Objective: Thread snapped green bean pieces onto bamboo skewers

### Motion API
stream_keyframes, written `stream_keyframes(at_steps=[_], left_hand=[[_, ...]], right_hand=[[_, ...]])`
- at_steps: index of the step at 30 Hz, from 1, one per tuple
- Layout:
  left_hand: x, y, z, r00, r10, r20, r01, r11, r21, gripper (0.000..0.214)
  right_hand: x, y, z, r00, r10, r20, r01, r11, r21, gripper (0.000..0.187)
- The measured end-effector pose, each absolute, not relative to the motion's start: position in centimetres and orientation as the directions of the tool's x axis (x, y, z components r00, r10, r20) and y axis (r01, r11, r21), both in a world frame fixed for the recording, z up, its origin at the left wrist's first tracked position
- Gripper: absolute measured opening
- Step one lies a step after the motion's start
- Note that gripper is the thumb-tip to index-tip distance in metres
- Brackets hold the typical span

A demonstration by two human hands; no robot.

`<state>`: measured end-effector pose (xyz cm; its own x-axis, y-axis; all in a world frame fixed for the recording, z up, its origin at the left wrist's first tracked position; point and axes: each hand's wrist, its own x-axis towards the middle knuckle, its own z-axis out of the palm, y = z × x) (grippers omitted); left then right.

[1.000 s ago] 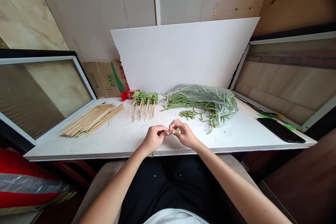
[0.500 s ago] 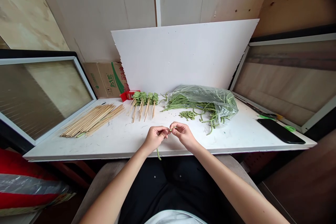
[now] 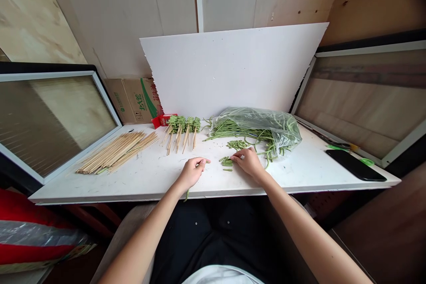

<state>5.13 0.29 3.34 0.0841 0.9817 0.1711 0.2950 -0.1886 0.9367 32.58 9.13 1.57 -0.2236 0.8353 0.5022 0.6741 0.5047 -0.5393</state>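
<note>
My left hand is closed around a long green bean; its tail hangs below the palm at the table's front edge, and the other end pokes out past the fingertips. To the right, my right hand rests low over the white table with thumb and fingers pinched together. Its fingertips meet a small row of short bean pieces; a piece seems to be between them, largely hidden by the fingers. Just behind lies a heap of small bean ends.
Long beans spill from a clear plastic bag at the back. Bundles of skewered bean pieces lie left of it. Loose bamboo skewers cover the left side. A black phone and scissors are at right.
My hands have parted. The right one moved right and down to the table beside the bean pieces, which now show; the left shifted slightly left, keeping the long bean.
</note>
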Motion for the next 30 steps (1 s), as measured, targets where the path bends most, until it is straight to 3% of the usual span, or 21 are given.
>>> stream_keyframes(at_steps=[7, 12, 15, 21, 26, 30], left_hand=[[5.4, 0.0, 3.5, 0.138, 0.984, 0.111, 0.208, -0.139, 0.968, 0.032], [5.9, -1.0, 4.6, 0.232, 0.963, 0.135, 0.220, -0.187, 0.957, 0.039], [6.5, -1.7, 5.3, 0.247, 0.960, 0.133, 0.224, -0.190, 0.956, 0.042], [7.0, -1.9, 5.6, 0.279, 0.950, 0.138, 0.179, -0.192, 0.965, 0.051], [6.3, -1.4, 5.6, 0.227, 0.967, 0.116, 0.259, -0.175, 0.950, 0.045], [6.4, -1.6, 6.2, 0.160, 0.967, 0.199, 0.300, -0.239, 0.923, 0.044]], right_hand=[[32.1, 8.6, 2.9, -0.183, 0.850, 0.494, 0.635, 0.486, -0.600, 0.036], [30.1, 5.4, 6.5, -0.527, 0.762, 0.376, 0.351, 0.598, -0.720, 0.041], [28.8, 3.6, 7.5, -0.616, 0.699, 0.363, 0.282, 0.626, -0.727, 0.045], [28.1, 3.3, 7.0, -0.577, 0.649, 0.495, 0.282, 0.727, -0.626, 0.023], [28.6, 4.0, 7.0, -0.471, 0.668, 0.576, 0.316, 0.738, -0.596, 0.020], [28.4, 3.5, 7.5, -0.489, 0.638, 0.595, 0.311, 0.765, -0.564, 0.020]])
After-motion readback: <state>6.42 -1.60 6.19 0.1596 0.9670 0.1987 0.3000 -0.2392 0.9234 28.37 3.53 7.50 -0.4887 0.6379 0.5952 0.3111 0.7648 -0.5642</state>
